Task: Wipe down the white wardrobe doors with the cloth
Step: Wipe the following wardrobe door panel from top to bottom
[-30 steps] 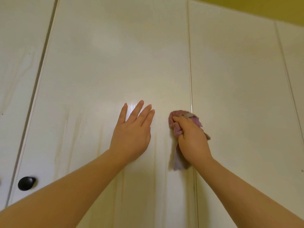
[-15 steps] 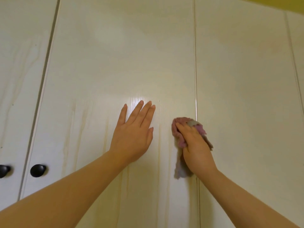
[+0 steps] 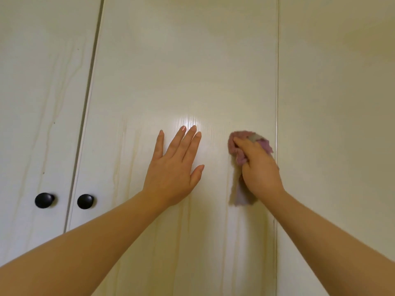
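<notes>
Two hands are up against the middle door (image 3: 186,60) of the white wardrobe. The right hand (image 3: 260,169) clenches a bunched pink cloth (image 3: 236,146) against the panel. Its curled fingers cover most of the wad, so only a crumpled edge shows above the knuckles, and a pale tail hangs blurred below the palm. Just right of this grip runs the seam to the right door (image 3: 337,124). Left of the grip, apart from the cloth, the left hand (image 3: 173,174) lies flat with straight fingers, holding nothing. Farther left and lower sit the near knob (image 3: 85,201) and the far knob (image 3: 44,200), both black. The frame cuts off every door's top and bottom.
</notes>
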`<state>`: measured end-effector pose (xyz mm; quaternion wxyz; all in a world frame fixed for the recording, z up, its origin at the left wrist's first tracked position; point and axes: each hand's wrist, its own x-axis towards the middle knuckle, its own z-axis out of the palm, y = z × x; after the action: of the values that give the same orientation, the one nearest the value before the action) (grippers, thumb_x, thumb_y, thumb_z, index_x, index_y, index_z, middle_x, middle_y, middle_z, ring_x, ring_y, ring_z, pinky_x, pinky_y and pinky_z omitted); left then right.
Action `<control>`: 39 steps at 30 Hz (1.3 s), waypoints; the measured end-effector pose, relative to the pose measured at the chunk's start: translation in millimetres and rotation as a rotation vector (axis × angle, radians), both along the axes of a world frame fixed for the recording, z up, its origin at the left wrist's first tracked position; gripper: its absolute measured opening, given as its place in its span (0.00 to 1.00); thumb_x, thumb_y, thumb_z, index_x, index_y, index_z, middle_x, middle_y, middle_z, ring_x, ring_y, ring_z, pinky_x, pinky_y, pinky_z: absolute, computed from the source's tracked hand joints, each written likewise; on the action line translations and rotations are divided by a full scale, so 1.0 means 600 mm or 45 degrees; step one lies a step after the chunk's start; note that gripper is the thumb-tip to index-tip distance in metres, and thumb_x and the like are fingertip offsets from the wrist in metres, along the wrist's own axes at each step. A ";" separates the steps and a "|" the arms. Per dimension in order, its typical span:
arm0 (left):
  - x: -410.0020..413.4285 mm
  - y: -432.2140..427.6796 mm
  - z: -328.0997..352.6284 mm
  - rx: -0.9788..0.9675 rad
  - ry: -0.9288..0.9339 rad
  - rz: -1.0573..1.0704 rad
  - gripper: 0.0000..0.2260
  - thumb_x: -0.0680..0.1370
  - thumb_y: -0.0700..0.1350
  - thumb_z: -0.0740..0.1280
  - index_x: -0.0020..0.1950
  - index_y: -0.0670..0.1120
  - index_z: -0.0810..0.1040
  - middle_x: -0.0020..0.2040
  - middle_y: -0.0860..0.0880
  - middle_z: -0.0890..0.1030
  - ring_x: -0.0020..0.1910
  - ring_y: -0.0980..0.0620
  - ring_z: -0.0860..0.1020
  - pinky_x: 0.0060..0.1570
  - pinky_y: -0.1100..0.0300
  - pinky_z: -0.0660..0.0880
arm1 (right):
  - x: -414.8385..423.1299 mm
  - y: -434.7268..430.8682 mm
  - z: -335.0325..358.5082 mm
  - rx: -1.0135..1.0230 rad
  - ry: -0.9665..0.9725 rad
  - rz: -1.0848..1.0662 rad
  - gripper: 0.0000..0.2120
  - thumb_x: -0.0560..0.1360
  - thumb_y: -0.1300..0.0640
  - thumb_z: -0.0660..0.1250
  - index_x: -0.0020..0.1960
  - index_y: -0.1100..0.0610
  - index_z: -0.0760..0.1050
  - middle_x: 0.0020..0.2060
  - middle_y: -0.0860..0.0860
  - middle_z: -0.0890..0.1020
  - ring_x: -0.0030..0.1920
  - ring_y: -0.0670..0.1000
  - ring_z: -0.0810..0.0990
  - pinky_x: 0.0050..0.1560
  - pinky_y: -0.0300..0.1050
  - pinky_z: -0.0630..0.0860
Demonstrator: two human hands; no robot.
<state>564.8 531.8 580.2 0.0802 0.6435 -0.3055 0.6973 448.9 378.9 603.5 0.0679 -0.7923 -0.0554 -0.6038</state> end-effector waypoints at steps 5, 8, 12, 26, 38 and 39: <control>0.001 0.015 0.010 -0.060 0.031 -0.005 0.27 0.78 0.53 0.52 0.72 0.39 0.65 0.72 0.43 0.68 0.72 0.44 0.64 0.69 0.40 0.53 | 0.022 0.025 0.003 -0.016 -0.073 -0.019 0.19 0.72 0.67 0.54 0.59 0.63 0.75 0.48 0.57 0.79 0.53 0.57 0.74 0.49 0.33 0.62; 0.007 0.032 0.010 -0.083 0.058 0.012 0.27 0.78 0.53 0.52 0.72 0.39 0.65 0.71 0.42 0.69 0.71 0.43 0.67 0.69 0.41 0.51 | 0.029 0.036 -0.047 -0.150 -0.041 -0.046 0.17 0.69 0.67 0.58 0.56 0.64 0.78 0.48 0.58 0.81 0.53 0.52 0.74 0.53 0.30 0.60; 0.028 0.058 0.012 -0.068 0.113 0.065 0.29 0.78 0.54 0.51 0.71 0.37 0.67 0.71 0.40 0.69 0.69 0.43 0.70 0.69 0.41 0.50 | 0.032 0.067 0.030 -0.168 -0.110 -0.084 0.11 0.75 0.66 0.59 0.51 0.62 0.80 0.45 0.55 0.81 0.44 0.49 0.74 0.40 0.32 0.59; 0.036 0.078 0.025 -0.025 -0.030 0.076 0.25 0.77 0.51 0.53 0.68 0.39 0.73 0.67 0.42 0.74 0.65 0.45 0.74 0.68 0.39 0.54 | 0.080 0.125 0.088 -0.210 -0.221 -0.126 0.15 0.76 0.62 0.56 0.54 0.60 0.79 0.49 0.56 0.81 0.51 0.55 0.76 0.43 0.38 0.62; 0.040 0.084 0.023 0.001 -0.003 0.059 0.24 0.76 0.49 0.53 0.68 0.40 0.73 0.67 0.43 0.74 0.66 0.46 0.74 0.67 0.40 0.55 | 0.085 0.129 0.046 -0.307 -0.157 -0.125 0.12 0.72 0.63 0.59 0.50 0.59 0.80 0.44 0.55 0.82 0.47 0.54 0.77 0.40 0.37 0.62; 0.039 0.085 0.025 -0.001 -0.011 0.054 0.24 0.76 0.49 0.53 0.68 0.40 0.73 0.67 0.43 0.74 0.65 0.46 0.74 0.67 0.40 0.56 | 0.087 0.127 0.022 -0.452 -0.137 -0.085 0.13 0.71 0.62 0.59 0.50 0.59 0.80 0.45 0.55 0.83 0.47 0.53 0.76 0.45 0.37 0.65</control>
<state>588.3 582.7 594.9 0.0643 0.6467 -0.2920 0.7017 500.9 454.8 616.5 -0.0962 -0.7598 -0.1385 -0.6279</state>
